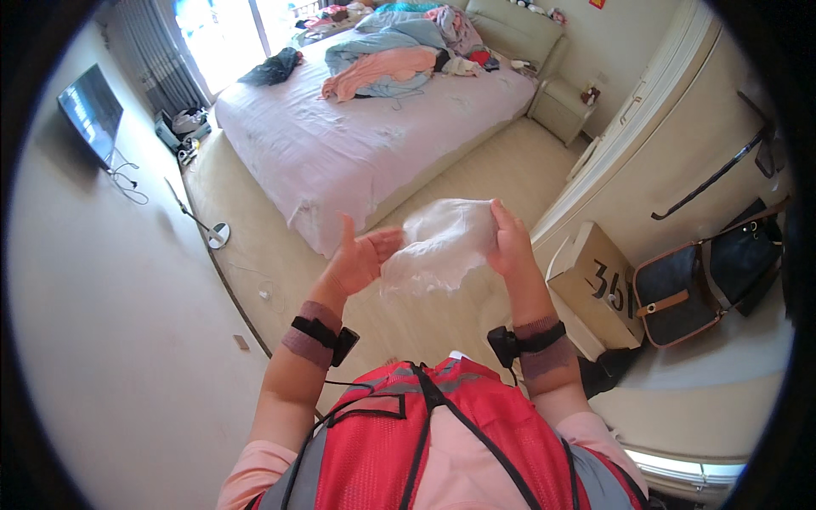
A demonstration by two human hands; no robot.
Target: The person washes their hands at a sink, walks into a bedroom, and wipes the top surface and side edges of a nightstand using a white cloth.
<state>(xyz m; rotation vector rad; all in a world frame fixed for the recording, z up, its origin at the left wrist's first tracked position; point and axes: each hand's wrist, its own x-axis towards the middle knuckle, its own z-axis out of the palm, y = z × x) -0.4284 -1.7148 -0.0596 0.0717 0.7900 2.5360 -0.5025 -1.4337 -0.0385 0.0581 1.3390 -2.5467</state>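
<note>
A thin, translucent white plastic bag or film (443, 245) hangs crumpled in front of me above the floor. My right hand (512, 245) pinches its upper right corner between thumb and fingers. At the bag's left edge is my left hand (363, 258), palm up, thumb raised and fingers stretched out; the fingertips are slightly blurred and reach the film, but they do not grip it. Each of my wrists wears a black strap with a small device.
Beyond the hands stands a bed (382, 146) with heaped clothes and bedding. To the right are a cardboard box (593, 287), a dark bag with brown trim (679, 296) and a nightstand (561, 109). A desk lamp (218, 236) stands on the floor by the left wall, near a white cable.
</note>
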